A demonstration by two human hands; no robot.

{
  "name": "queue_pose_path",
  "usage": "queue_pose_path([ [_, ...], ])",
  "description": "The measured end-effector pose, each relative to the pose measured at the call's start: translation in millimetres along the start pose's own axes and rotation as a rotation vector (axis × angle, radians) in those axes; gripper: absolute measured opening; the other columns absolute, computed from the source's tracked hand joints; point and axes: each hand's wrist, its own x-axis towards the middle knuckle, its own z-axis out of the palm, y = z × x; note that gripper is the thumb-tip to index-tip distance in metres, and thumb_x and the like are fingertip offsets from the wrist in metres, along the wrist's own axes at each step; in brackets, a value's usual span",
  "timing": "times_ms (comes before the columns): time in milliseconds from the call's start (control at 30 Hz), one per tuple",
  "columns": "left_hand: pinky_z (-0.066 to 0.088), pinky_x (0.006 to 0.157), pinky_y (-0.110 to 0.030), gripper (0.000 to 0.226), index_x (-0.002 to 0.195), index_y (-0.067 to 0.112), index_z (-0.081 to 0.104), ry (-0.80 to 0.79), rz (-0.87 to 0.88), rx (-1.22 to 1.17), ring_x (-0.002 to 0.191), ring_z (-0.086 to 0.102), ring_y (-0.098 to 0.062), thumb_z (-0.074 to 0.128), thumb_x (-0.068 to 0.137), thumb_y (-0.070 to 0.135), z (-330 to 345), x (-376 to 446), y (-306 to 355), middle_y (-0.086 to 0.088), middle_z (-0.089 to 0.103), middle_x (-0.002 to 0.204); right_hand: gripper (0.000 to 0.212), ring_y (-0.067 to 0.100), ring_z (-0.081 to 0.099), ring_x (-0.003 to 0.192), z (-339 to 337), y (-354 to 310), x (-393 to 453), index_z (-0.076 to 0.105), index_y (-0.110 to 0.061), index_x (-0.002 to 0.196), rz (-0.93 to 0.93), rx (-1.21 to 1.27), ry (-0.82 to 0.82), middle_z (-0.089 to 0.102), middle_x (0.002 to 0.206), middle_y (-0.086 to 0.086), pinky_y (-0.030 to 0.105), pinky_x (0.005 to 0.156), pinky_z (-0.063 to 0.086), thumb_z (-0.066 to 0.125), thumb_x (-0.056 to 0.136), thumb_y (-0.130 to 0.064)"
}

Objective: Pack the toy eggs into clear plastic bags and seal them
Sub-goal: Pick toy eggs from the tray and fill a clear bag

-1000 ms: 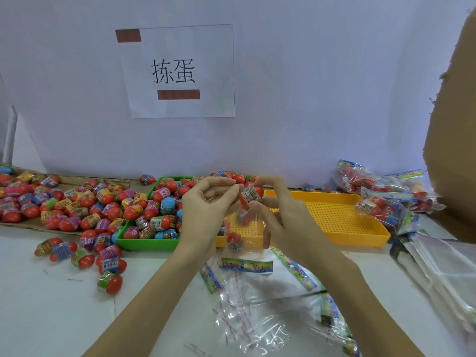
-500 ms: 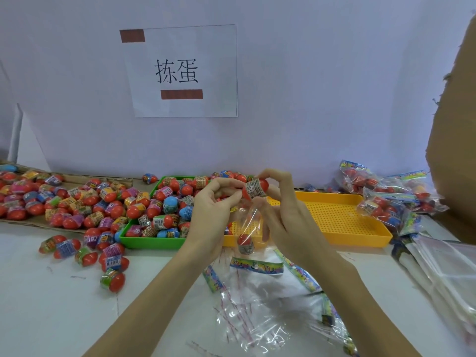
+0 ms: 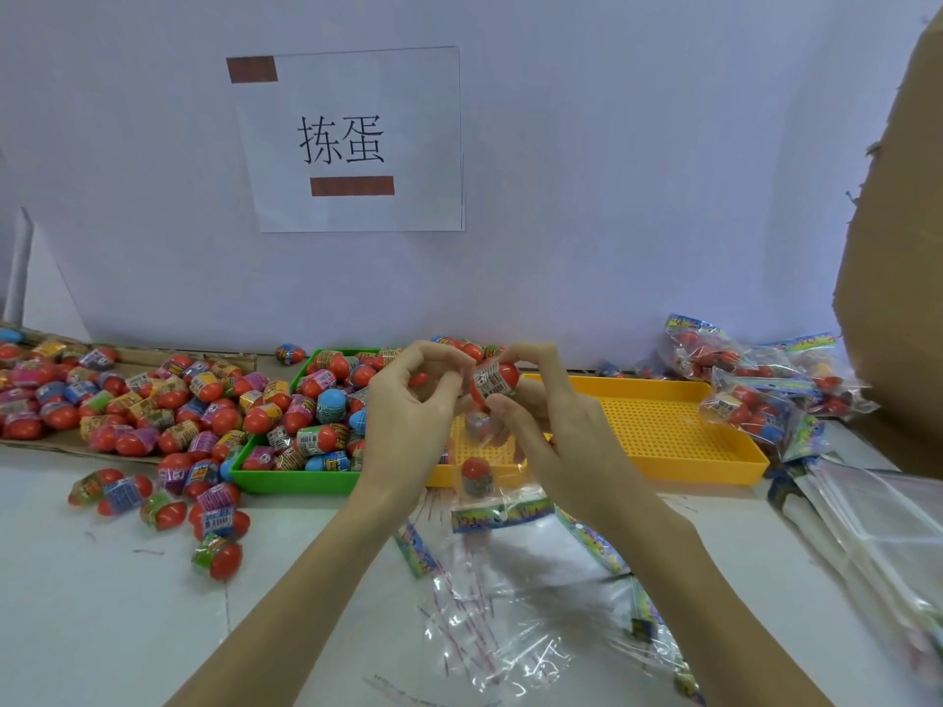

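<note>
My right hand (image 3: pixel 556 431) pinches a red toy egg (image 3: pixel 497 380) with a white label at the mouth of a clear plastic bag (image 3: pixel 479 451). My left hand (image 3: pixel 408 405) pinches the bag's top edge, holding it up over the table. Inside the hanging bag sit two eggs, one red egg (image 3: pixel 477 474) at the bottom. A green tray (image 3: pixel 286 477) to the left is heaped with toy eggs (image 3: pixel 326 400). More eggs (image 3: pixel 127 400) lie spread over cardboard and the white table at the left.
A yellow perforated tray (image 3: pixel 663 431) stands behind my hands. Filled bags of eggs (image 3: pixel 740 380) pile up at the back right. Flat clear bags (image 3: pixel 510 604) lie on the table in front, more bags (image 3: pixel 877 528) at the right. A cardboard box (image 3: pixel 898 247) rises at the right edge.
Both hands have lifted the bag and egg slightly higher. The egg in my right hand has turned, its red end now pointing right.
</note>
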Motion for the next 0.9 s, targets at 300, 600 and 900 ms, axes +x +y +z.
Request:
queue_pose_path([
  [300, 0.054, 0.104, -0.035, 0.110, 0.140, 0.034, 0.045, -0.200, -0.233, -0.111, 0.116, 0.072, -0.012, 0.069, 0.054, 0.099, 4, 11, 1, 0.007, 0.078, 0.113, 0.020, 0.028, 0.076, 0.068, -5, -4, 4, 0.047, -0.022, 0.124, 0.032, 0.281, 0.231, 0.076, 0.082, 0.008, 0.044, 0.066, 0.064, 0.057, 0.107, -0.026],
  [600, 0.061, 0.090, -0.025, 0.074, 0.148, 0.027, 0.049, -0.612, -0.104, 0.075, 0.098, 0.079, -0.018, 0.090, 0.086, 0.018, 4, -7, -15, -0.001, 0.081, 0.104, 0.031, 0.032, 0.078, 0.078, -15, -15, 7, 0.048, -0.007, 0.128, 0.151, 0.533, 0.313, 0.077, 0.086, 0.016, 0.032, 0.069, 0.063, 0.057, 0.105, -0.027],
  [900, 0.065, 0.088, -0.038, 0.035, 0.118, 0.026, 0.073, -0.437, -0.082, 0.193, 0.097, 0.077, -0.012, 0.089, 0.087, 0.023, -4, 0, -23, 0.008, 0.079, 0.106, 0.020, 0.030, 0.075, 0.074, -24, -9, 7, 0.058, -0.015, 0.117, 0.221, 0.350, 0.305, 0.077, 0.082, 0.011, 0.032, 0.060, 0.059, 0.070, 0.100, -0.016],
])
